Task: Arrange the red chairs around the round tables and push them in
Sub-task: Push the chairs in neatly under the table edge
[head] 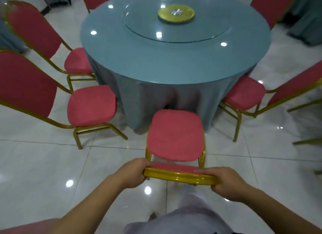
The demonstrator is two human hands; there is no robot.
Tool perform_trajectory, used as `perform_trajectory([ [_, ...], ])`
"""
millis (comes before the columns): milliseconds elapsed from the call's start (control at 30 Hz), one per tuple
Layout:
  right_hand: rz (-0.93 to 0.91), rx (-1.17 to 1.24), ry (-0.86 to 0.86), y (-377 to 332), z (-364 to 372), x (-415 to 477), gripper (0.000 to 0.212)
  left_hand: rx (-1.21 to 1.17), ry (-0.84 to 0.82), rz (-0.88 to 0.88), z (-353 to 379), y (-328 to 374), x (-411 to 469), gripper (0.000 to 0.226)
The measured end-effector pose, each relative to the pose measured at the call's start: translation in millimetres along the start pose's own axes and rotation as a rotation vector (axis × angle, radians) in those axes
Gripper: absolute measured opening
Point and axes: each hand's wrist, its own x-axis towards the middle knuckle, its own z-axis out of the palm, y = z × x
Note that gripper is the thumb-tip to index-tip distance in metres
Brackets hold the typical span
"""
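At lower centre, the gold metal top rail of a red chair [175, 134] is gripped at both ends: the left hand [134, 172] is curled round one end and the right hand [226, 179] round the other. Its padded, rounded seat is pointed at the cloth-draped blue-grey round table [174, 63], almost touching the drape. Neighbouring chairs [92, 104] are seen on both sides, on glossy white floor tiles [43, 164].

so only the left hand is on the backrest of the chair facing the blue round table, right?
No, both hands are on it. The head view shows the left hand gripping one end of the backrest and the right hand gripping the other. The chair does face the blue round table.
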Motion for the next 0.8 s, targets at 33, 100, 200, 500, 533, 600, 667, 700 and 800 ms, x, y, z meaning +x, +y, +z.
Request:
perform_trajectory([
  [33,0.026,0.001,0.037,-2.7,11.6,-14.5,0.069,-0.007,0.009,0.031,7.5,1.0,-7.3,0.039],
  [100,0.099,-0.034,0.142,-7.7,35.0,-38.8,0.063,-0.021,0.042,0.067,18.4,5.5,-16.9,0.044],
  [200,0.328,-0.104,0.374,-16.5,68.4,-63.9,0.059,-0.024,0.104,0.102,30.3,16.0,-21.3,0.041],
  [500,0.296,0.164,0.589,-2.5,64.5,-52.8,0.101,-0.076,0.268,0.090,40.9,31.5,-6.8,0.036],
  [533,0.283,0.173,0.572,4.6,57.3,-47.3,0.096,-0.085,0.284,0.082,39.1,35.0,0.2,0.033],
  [600,0.252,0.183,0.537,19.1,38.8,-33.0,0.088,-0.097,0.306,0.058,33.4,40.3,17.4,0.027],
  [667,0.242,0.175,0.513,34.1,17.6,-15.4,0.087,-0.086,0.293,0.036,24.7,43.9,35.8,0.025],
  [700,0.238,0.168,0.506,40.5,7.2,-6.1,0.088,-0.075,0.285,0.024,19.0,45.5,45.7,0.026],
  [800,0.210,0.168,0.485,53.8,-21.7,25.1,0.086,-0.078,0.278,-0.051,-2.6,48.1,76.8,0.027],
])
